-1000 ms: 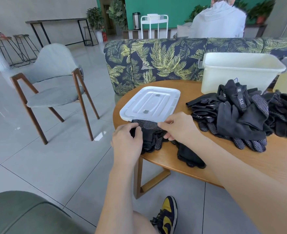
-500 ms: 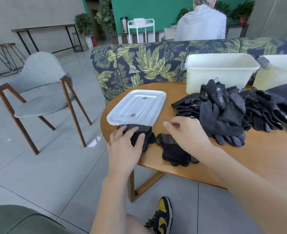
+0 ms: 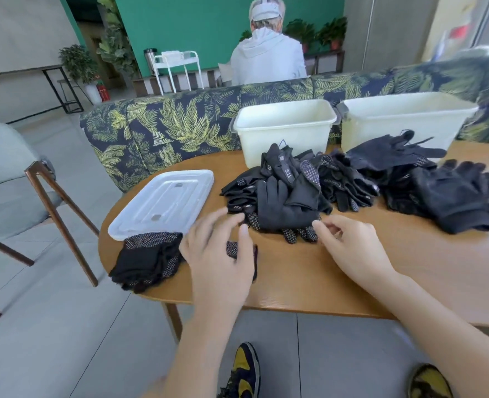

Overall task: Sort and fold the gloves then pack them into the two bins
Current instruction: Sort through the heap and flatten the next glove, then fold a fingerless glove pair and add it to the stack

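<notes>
The left hand (image 3: 219, 254) hovered over the near edge of the round wooden table (image 3: 309, 277), its fingers loosely spread and holding nothing, partly covering a small dotted black glove (image 3: 233, 249) that lay flat beneath it. The right hand (image 3: 349, 245) was just beside the near end of the middle glove pile (image 3: 280, 196), fingers relaxed and slightly curled, empty; whether the fingertips touched the pile could not be told. A folded stack of dotted black gloves (image 3: 148, 258) lay at the table's near left edge, touching the clear plastic lid (image 3: 163, 199) behind it. Further right lay a second heap of black gloves (image 3: 349, 179) and a third, darker knitted one (image 3: 453, 193). Two cream plastic bins stood at the far side, the left bin (image 3: 285, 124) behind the middle pile and the right bin (image 3: 404, 116) behind the other heaps; their insides were not visible. A leaf-patterned sofa (image 3: 165, 130) backed the table
</notes>
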Tool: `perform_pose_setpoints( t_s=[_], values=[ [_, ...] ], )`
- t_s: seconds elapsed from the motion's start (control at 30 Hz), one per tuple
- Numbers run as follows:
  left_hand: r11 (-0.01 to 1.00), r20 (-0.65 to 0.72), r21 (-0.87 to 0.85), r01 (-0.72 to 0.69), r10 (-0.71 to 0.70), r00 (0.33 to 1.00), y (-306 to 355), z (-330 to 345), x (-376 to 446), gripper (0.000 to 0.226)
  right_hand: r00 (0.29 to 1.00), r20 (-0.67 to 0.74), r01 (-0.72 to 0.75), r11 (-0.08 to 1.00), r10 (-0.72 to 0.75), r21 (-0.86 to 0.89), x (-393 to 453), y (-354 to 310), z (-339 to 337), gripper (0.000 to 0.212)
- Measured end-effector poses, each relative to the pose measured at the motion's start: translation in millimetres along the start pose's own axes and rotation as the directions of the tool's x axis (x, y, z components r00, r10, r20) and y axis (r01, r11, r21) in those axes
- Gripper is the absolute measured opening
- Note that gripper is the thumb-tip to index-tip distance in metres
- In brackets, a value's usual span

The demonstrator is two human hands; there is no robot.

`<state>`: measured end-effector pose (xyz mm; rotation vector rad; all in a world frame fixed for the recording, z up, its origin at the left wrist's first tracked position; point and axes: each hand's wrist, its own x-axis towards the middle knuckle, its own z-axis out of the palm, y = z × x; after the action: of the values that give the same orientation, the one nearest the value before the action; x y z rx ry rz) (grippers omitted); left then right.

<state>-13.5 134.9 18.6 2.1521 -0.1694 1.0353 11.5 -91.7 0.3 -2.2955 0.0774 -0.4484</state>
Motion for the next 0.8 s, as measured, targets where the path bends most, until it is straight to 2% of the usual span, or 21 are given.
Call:
perform_pose_setpoints(
  t_s=[0.17, 0.27, 0.37, 0.57, 0.7, 0.8],
  values=[
    [0.991, 0.189, -0.117, -0.061, 0.083, 0.979, 36.9, 61.9, -19.8, 0.03, 0.995, -0.062, -0.074, 0.997, 0.074, -0.002, -0.1, 40.9, -36.8, 0.024],
    [0.987, 0.323, -0.158, -0.028, 0.078, 0.943, 56.7, 92.5, -26.8, 0.032, 0.989, -0.129, -0.078, 0.997, 0.076, -0.01, -0.3, 61.2, -57.8, 0.022],
    [0.982, 0.454, -0.185, 0.022, 0.066, 0.889, 77.8, 117.1, -28.0, 0.027, 0.973, -0.209, -0.101, 0.995, 0.093, -0.028, -0.2, 78.6, -77.2, 0.01],
    [0.975, 0.609, -0.211, 0.067, 0.078, 0.79, 114.9, 151.8, -30.9, 0.029, 0.895, -0.374, -0.332, 0.922, 0.241, -0.199, 4.3, 111.2, -110.8, 0.037],
    [0.975, 0.677, -0.202, 0.089, 0.074, 0.732, 124.7, 164.7, -38.0, 0.029, 0.887, -0.356, -0.411, 0.853, 0.294, -0.321, 9.0, 119.2, -117.5, 0.045],
    [0.977, 0.686, -0.196, 0.086, 0.073, 0.724, 122.6, 167.4, -39.7, 0.029, 0.881, -0.352, -0.432, 0.843, 0.317, -0.321, 9.0, 126.0, -121.4, 0.044]
  ],
)
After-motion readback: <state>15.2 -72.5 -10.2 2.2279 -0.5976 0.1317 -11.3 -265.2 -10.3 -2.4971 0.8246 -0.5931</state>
